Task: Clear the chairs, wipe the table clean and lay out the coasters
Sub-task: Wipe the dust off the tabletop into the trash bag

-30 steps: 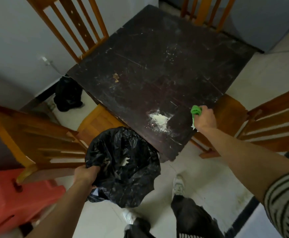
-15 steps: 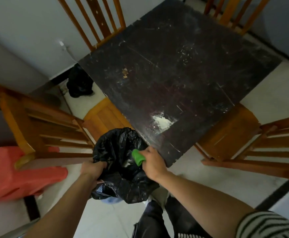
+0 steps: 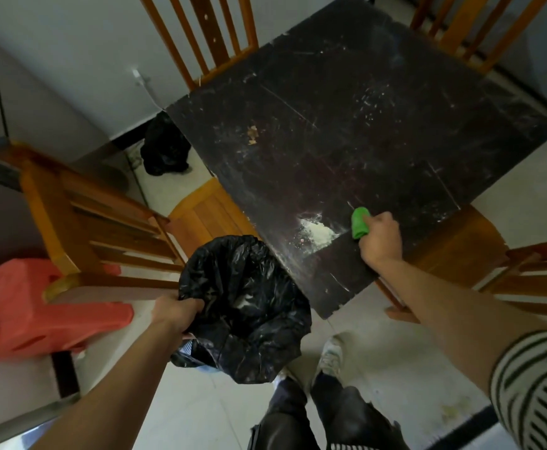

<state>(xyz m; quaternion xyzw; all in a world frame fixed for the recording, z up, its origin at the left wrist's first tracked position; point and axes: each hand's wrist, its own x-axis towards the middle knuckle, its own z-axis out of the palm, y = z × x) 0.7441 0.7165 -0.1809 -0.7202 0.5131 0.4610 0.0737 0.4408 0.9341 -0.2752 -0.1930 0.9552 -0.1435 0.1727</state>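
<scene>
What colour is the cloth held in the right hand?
The cloth is bright green, seen best in the head view.

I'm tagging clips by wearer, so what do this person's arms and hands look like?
The left hand and right hand are bare: no gloves, rings or watch show. The left forearm and right forearm are uncovered. A black-and-white striped sleeve covers the right upper arm; no sleeve shows on the left arm.
</scene>
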